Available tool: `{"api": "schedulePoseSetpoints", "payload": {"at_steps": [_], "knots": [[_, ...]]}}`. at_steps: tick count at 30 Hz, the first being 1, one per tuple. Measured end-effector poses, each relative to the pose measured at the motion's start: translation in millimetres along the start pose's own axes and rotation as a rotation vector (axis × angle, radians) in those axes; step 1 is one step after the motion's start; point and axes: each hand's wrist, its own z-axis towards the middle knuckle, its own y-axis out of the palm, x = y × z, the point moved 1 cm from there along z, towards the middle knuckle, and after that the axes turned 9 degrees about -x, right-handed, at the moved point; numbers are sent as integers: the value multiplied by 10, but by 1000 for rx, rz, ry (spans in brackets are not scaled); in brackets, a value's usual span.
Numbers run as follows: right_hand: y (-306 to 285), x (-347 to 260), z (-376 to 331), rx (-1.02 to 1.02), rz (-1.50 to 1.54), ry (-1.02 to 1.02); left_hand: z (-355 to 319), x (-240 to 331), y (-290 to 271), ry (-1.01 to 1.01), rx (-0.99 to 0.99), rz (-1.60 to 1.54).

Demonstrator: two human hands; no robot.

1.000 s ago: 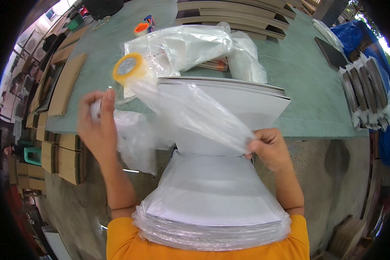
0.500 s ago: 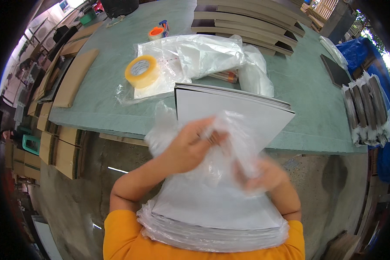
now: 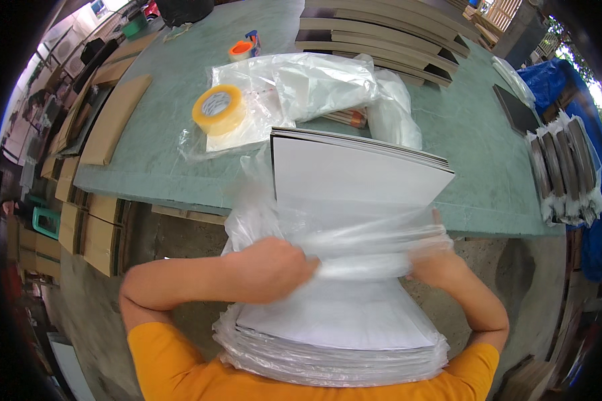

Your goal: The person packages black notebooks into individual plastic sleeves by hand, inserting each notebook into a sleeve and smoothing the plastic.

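Observation:
A stack of thin white-faced boards [image 3: 361,167] with dark edges leans up at the table's front edge, its far end bare. Across its middle stretches a clear plastic bag [image 3: 361,244], bunched into folds. My left hand [image 3: 274,271] is closed on the bag's gathered plastic at the left. On the right, my right hand [image 3: 438,264], slightly blurred, grips the same plastic at the boards' side. Nearest to my body lies a wider pile wrapped in clear plastic [image 3: 334,364], with a white sheet face on top.
On the green table [image 3: 461,140] lie a roll of clear tape [image 3: 217,110], plastic bags [image 3: 328,83] and an orange tape dispenser [image 3: 241,50]. Grey panels [image 3: 381,40] are stacked behind. Wrapped bundles [image 3: 565,167] stand at the right edge, cardboard [image 3: 117,120] at the left.
My hands have moved apart and the left one lower. The plastic, bunched up between them before, is now drawn out flat across the boards.

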Motion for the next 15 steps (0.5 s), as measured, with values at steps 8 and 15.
{"api": "schedulePoseSetpoints", "payload": {"at_steps": [8, 15], "knots": [[-199, 240, -183, 800, 947, 626, -104, -147, 116, 52, 176, -273], [-274, 32, 170, 1029, 286, 386, -305, -799, -312, -512, 1331, 381]]}}
